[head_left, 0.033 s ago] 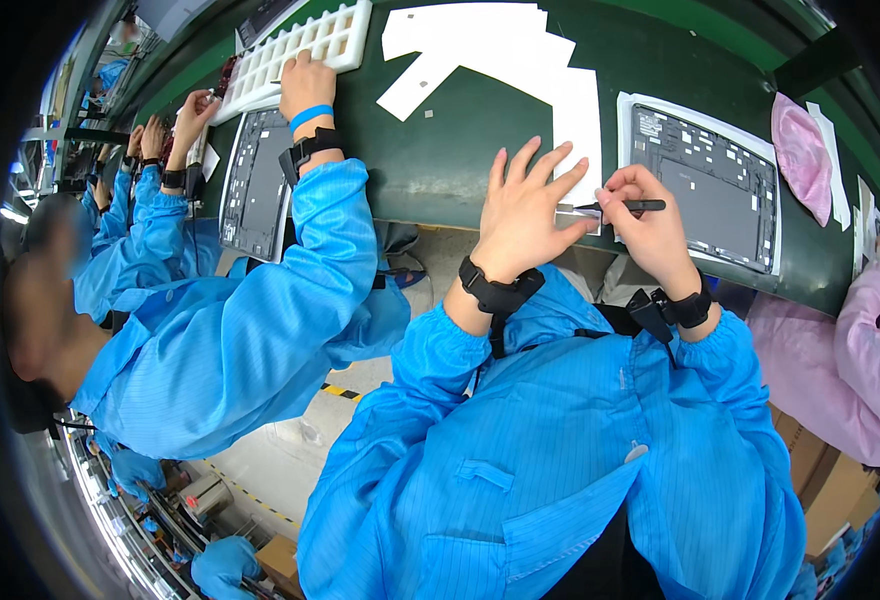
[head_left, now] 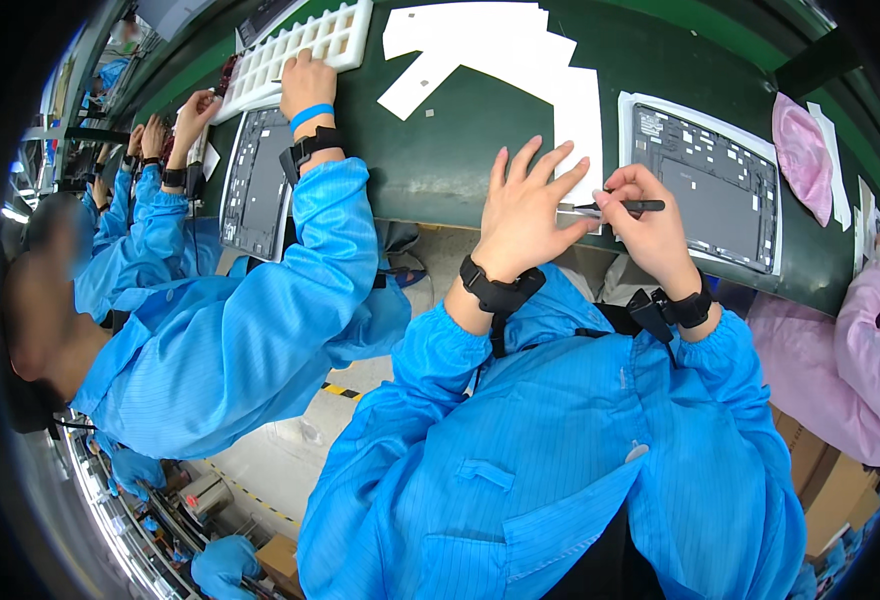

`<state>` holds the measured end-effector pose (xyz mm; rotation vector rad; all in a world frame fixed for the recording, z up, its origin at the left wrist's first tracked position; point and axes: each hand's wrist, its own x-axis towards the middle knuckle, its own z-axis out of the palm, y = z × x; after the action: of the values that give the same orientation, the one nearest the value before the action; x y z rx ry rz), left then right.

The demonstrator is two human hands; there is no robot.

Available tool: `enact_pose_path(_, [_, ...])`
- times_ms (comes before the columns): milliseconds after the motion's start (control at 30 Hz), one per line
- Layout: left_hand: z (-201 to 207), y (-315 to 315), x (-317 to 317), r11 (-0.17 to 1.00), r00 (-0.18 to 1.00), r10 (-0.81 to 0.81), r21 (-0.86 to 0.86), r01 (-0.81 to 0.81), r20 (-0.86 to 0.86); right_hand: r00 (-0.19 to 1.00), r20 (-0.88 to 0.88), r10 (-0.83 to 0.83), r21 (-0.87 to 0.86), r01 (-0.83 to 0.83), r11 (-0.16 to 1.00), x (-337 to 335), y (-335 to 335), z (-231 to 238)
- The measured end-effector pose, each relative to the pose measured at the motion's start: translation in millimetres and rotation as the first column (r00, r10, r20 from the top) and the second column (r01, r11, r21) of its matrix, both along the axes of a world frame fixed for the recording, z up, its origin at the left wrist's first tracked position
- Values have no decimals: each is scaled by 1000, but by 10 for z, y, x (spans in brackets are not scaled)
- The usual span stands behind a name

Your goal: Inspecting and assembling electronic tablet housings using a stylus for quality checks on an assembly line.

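Observation:
My left hand [head_left: 526, 212] lies flat with its fingers spread, partly over a white paper strip [head_left: 579, 120] at the table's front edge. Beside it, my right hand [head_left: 644, 212] pinches black tweezers [head_left: 643, 206]. Their tips point left and meet the strip near my left thumb; whether anything small sits between the tips cannot be made out. Just right of my right hand rests a dark grey tablet-like panel [head_left: 710, 190] dotted with small white pieces, on a white sheet.
More white paper sheets [head_left: 490, 35] spread across the green table [head_left: 440, 140]. A white compartment tray [head_left: 290, 55] and another dark panel [head_left: 255, 185] are at left, where a co-worker's hand [head_left: 308, 85] reaches the tray. A pink cloth [head_left: 801, 155] lies at right, near a pink sleeve [head_left: 865, 325].

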<state>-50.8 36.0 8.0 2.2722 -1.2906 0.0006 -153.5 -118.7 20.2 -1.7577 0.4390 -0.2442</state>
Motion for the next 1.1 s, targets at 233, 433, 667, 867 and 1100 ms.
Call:
enact_pose_path(233, [-14, -4, -1, 1000, 1000, -5, -6, 5, 2, 996, 27, -89, 184, 83, 979, -1, 23, 120])
enact_pose_path(433, [11, -2, 3, 1000, 999, -6, -6, 5, -32, 946, 49, -320, 324, 288, 901, -285, -590, 109])
enact_pose_path(667, [110, -356, -89, 963, 956, 241, -84, -257, -165, 977, 1, -212, 216, 207, 954, -339, -652, -7])
enact_pose_path(867, [124, -655, -248, 967, 978, 200, -147, -206, -55, 986, -12, -167, 183, 166, 969, -315, -602, 32])
enact_pose_path(1100, [68, -702, -277, 985, 988, 152, -76, -152, -6, 974, -23, -225, 172, 225, 959, -336, -565, 27])
